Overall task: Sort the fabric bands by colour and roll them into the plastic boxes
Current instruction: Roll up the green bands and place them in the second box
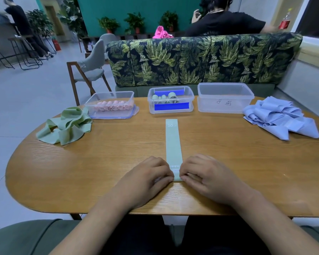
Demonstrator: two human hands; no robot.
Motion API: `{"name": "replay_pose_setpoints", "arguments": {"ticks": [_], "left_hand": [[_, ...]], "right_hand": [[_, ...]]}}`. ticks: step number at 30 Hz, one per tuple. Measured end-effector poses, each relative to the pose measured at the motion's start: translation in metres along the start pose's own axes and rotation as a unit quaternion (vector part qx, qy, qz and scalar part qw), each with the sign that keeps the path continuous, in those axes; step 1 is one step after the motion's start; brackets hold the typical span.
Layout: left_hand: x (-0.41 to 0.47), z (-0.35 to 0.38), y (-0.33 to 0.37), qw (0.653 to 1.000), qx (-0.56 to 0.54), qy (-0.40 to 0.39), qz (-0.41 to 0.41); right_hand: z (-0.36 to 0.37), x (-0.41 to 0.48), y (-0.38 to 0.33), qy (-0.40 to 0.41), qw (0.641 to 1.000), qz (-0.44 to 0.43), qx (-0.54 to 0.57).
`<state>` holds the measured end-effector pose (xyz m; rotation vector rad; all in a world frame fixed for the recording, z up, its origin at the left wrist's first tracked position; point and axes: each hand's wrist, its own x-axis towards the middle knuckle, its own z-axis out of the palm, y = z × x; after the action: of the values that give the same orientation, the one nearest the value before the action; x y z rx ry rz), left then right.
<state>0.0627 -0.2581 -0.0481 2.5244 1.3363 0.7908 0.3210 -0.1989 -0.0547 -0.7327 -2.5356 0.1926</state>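
A long pale green fabric band (173, 144) lies flat and straight on the oval wooden table (81, 172), its near end close to the table's front edge. The left hand (147, 175) and the right hand (206, 175) meet at that end with fingers curled, their fingertips pinching the band from both sides. How much is rolled there is hidden under them. Smooth grained wood lies open on either side of the band.

The band's far end bears a faint "30" and stops short of a clear plastic box with blue clips (170, 107), which holds a few green rolls. Left of the far end stands a clear plastic box of pink rolls (110, 107). Further left, a loose heap of green bands (66, 126) sits near the table's rim. Right of the far end stands a larger clear plastic box (225, 100) with writing too faint to read, then a crumpled heap of pale blue bands (280, 120). Beyond the band rises a leaf-print sofa back (201, 59).
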Motion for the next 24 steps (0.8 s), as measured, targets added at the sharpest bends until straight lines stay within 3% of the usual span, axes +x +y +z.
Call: {"name": "replay_pose_setpoints", "arguments": {"ticks": [11, 24], "left_hand": [[-0.0082, 0.0044, -0.0008, 0.999, 0.018, 0.029, 0.0], [-0.0084, 0.0101, 0.0021, 0.988, 0.155, 0.024, -0.014]], "right_hand": [[0.0011, -0.0062, -0.0039, 0.026, 0.999, -0.019, 0.0], [0.0028, -0.007, -0.0026, 0.028, 0.997, 0.015, -0.065]]}}
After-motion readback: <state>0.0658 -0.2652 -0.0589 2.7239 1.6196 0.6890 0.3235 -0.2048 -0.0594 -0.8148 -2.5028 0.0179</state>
